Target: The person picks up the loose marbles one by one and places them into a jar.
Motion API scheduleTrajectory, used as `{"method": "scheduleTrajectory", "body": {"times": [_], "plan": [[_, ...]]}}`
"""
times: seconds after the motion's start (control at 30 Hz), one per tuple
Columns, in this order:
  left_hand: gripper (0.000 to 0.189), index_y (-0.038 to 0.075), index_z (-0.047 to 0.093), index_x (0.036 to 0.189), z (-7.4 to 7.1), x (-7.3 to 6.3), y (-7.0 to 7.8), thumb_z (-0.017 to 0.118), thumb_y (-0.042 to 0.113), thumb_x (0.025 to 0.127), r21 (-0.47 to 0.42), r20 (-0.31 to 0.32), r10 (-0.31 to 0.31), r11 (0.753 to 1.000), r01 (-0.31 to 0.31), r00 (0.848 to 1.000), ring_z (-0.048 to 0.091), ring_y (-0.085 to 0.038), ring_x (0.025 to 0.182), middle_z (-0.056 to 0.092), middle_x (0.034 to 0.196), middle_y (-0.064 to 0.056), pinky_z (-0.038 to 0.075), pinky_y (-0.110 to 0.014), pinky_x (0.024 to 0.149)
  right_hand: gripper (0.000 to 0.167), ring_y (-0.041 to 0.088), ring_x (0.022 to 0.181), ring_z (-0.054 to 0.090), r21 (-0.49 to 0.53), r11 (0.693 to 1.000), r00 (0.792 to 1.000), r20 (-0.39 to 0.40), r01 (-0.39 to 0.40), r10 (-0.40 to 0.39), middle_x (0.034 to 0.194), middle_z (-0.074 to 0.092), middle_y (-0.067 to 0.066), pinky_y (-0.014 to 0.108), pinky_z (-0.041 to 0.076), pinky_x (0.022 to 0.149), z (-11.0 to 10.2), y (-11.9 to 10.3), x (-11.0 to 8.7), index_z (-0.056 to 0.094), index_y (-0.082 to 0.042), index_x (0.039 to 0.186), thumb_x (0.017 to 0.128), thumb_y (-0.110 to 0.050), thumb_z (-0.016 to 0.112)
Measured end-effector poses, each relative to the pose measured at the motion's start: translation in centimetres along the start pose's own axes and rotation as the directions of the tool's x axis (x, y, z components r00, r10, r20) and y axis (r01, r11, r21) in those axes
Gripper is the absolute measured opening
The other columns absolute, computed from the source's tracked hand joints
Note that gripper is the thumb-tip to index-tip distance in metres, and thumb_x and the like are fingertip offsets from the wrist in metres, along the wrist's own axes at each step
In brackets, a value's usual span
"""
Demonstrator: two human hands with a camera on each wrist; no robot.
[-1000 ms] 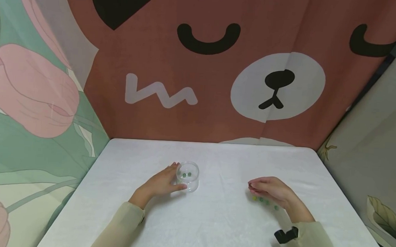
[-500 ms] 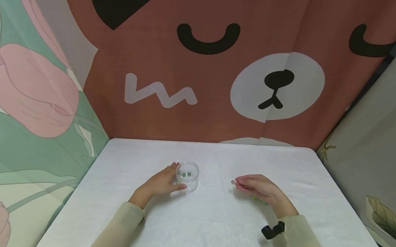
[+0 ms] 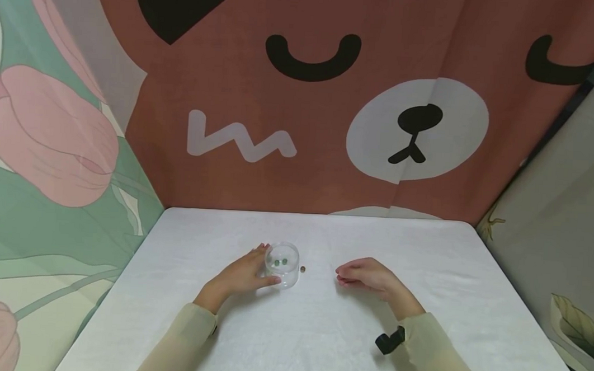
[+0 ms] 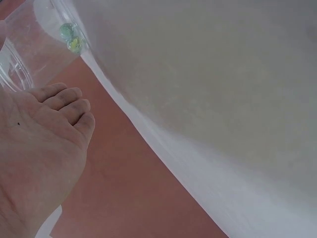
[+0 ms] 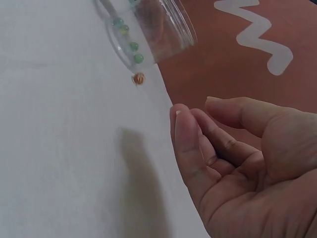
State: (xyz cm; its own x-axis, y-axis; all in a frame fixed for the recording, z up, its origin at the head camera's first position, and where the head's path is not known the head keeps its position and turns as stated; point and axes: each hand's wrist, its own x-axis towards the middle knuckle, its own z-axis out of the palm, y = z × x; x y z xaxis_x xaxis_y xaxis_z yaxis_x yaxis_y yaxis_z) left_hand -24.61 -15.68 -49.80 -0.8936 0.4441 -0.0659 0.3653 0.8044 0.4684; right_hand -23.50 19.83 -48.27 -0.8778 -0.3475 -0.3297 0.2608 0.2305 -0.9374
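Observation:
My left hand holds a clear round jar, thumb at the near side and fingers round the far side. Green marbles lie at the jar's bottom; one in the left wrist view is yellowish. Just right of the jar, an orange-brown marble sits on the white cloth, touching or almost touching the wall in the right wrist view. Further right is my right hand, its fingers loosely bent, thumb apart from the index finger, with nothing between them.
White cloth covers the table. A brown curtain with a bear face hangs along the back edge, and patterned curtains stand at both sides. A black wrist device sits at the right cuff.
My right hand has moved left. The orange-brown marble has left its fingertips and rolled left to the jar. Green and yellow marbles seen earlier near the right hand are now hidden behind the arm.

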Motion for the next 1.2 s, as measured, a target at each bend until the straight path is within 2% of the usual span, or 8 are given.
{"method": "scheduleTrajectory", "body": {"times": [0.1,0.23,0.33,0.47,0.63,0.8,0.97,1.2], "plan": [[0.106,0.006,0.024,0.161,0.0,0.0,0.1,0.06,0.073,0.088,0.002,0.005,-0.004,1.0,0.004,1.0,0.019,-0.031,0.155,0.025,0.166,-0.015,0.021,-0.05,0.124,0.033,0.016,0.087,0.071,-0.063,0.998,0.999,-0.036,-0.027,0.025,0.106,0.074,0.016,0.032,0.061,0.083,0.6,-0.3,0.3,0.067,0.011,0.12,0.097,-0.013,0.068],[0.104,0.006,0.024,0.161,-0.1,-0.1,0.3,0.062,0.07,0.088,-0.01,0.005,-0.016,1.0,0.016,1.0,0.018,-0.03,0.155,0.024,0.166,-0.014,0.02,-0.05,0.124,0.029,0.015,0.087,0.068,-0.245,0.969,0.999,-0.052,-0.013,0.0,0.102,0.074,0.009,0.033,0.059,0.081,1.5,-1.0,1.2,0.07,0.004,0.118,0.096,-0.014,0.069],[0.102,0.006,0.025,0.161,-0.3,-0.1,0.5,0.065,0.067,0.089,-0.029,0.001,-0.02,0.999,0.02,1.0,0.018,-0.03,0.155,0.025,0.166,-0.014,0.019,-0.05,0.124,0.027,0.015,0.086,0.065,-0.419,0.907,0.996,-0.054,0.045,-0.074,0.1,0.071,0.006,0.033,0.056,0.079,2.4,-1.7,2.4,0.071,0.0,0.118,0.093,-0.012,0.07],[0.102,0.006,0.025,0.161,-0.1,-0.1,0.4,0.065,0.066,0.089,-0.037,0.011,-0.02,0.999,0.021,1.0,0.018,-0.031,0.155,0.025,0.166,-0.015,0.02,-0.051,0.124,0.028,0.017,0.087,0.062,-0.614,0.784,0.985,-0.059,0.095,-0.165,0.098,0.069,0.004,0.034,0.054,0.079,3.7,-2.4,4.4,0.072,-0.003,0.116,0.088,-0.008,0.075],[0.102,0.004,0.026,0.16,-0.1,-0.1,0.4,0.066,0.065,0.089,-0.042,0.002,-0.017,0.999,0.017,1.0,0.02,-0.034,0.154,0.026,0.165,-0.017,0.022,-0.052,0.123,0.027,0.018,0.089,0.062,-0.738,0.663,0.976,-0.029,0.126,-0.218,0.096,0.068,0.004,0.036,0.054,0.084,5.2,-3.2,6.5,0.073,-0.006,0.113,0.087,-0.008,0.077],[0.101,0.004,0.027,0.16,-0.1,-0.3,0.3,0.067,0.065,0.089,-0.055,-0.006,-0.007,0.998,0.007,1.0,0.02,-0.034,0.154,0.026,0.165,-0.018,0.022,-0.054,0.123,0.018,0.017,0.085,0.059,-0.795,0.588,0.969,0.001,0.149,-0.245,0.089,0.067,0.002,0.036,0.053,0.083,6.5,-3.5,7.3,0.076,-0.008,0.105,0.087,-0.004,0.077],[0.101,0.005,0.027,0.16,-0.2,-0.5,0.4,0.067,0.065,0.088,-0.062,-0.003,-0.01,0.998,0.01,1.0,0.02,-0.033,0.154,0.026,0.165,-0.017,0.023,-0.054,0.123,0.013,0.017,0.087,0.06,-0.823,0.553,0.967,-0.023,0.126,-0.253,0.087,0.067,-0.001,0.036,0.053,0.086,7.3,-3.4,7.7,0.077,-0.009,0.096,0.085,0.0,0.077],[0.099,0.007,0.027,0.16,-0.2,-0.3,0.5,0.067,0.063,0.089,-0.063,-0.006,-0.004,0.998,0.004,1.0,0.019,-0.033,0.155,0.027,0.165,-0.017,0.022,-0.054,0.123,0.012,0.02,0.091,0.061,-0.802,0.591,0.971,-0.069,0.081,-0.227,0.091,0.067,0.002,0.038,0.053,0.087,7.0,-3.2,7.9,0.075,-0.009,0.092,0.085,0.001,0.075]]}}
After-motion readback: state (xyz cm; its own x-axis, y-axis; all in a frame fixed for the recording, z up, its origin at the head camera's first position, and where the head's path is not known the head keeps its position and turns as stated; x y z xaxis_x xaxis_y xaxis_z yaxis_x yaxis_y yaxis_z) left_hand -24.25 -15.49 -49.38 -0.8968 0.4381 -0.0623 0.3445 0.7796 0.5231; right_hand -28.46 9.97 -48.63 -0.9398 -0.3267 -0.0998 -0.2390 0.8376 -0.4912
